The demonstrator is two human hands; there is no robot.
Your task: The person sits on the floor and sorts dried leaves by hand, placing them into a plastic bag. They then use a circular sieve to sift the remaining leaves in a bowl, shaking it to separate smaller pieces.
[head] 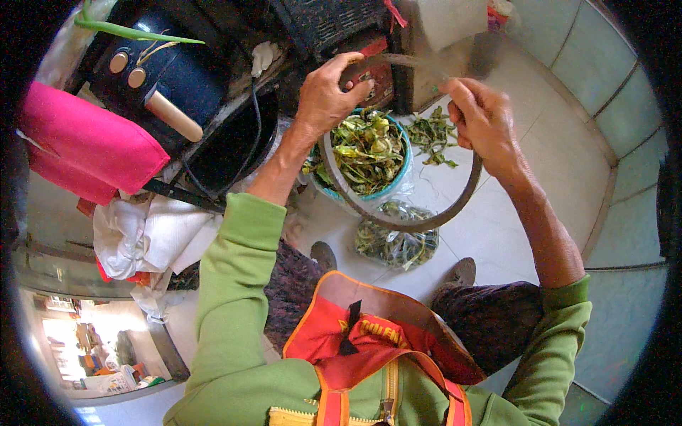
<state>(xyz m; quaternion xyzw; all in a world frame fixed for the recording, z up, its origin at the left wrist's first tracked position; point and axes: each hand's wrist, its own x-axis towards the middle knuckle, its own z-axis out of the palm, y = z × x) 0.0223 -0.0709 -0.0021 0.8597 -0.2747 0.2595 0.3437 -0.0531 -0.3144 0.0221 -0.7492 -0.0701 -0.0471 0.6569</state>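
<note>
A dark grey hose-like loop (407,222) hangs in a wide curve between my two hands, above a bin and a bag of leaves. My left hand (331,95) curls its thumb and fingers around the loop's upper left part. On the other side, my right hand (482,120) is closed around it, and the loop comes out below the fist. Between the hands its upper stretch is blurred. Under the loop stands a teal-rimmed bin (409,154) lined with clear plastic, filled with wilted green and yellow leaves (367,152).
A clear plastic bag (397,247) of leaves sits between my feet. Loose leaves (434,133) lie on the tiled floor right of the bin. At left are a black air fryer (176,69), a pink cloth item (96,138) and white sacks (160,229). A tiled wall (613,96) bounds the right.
</note>
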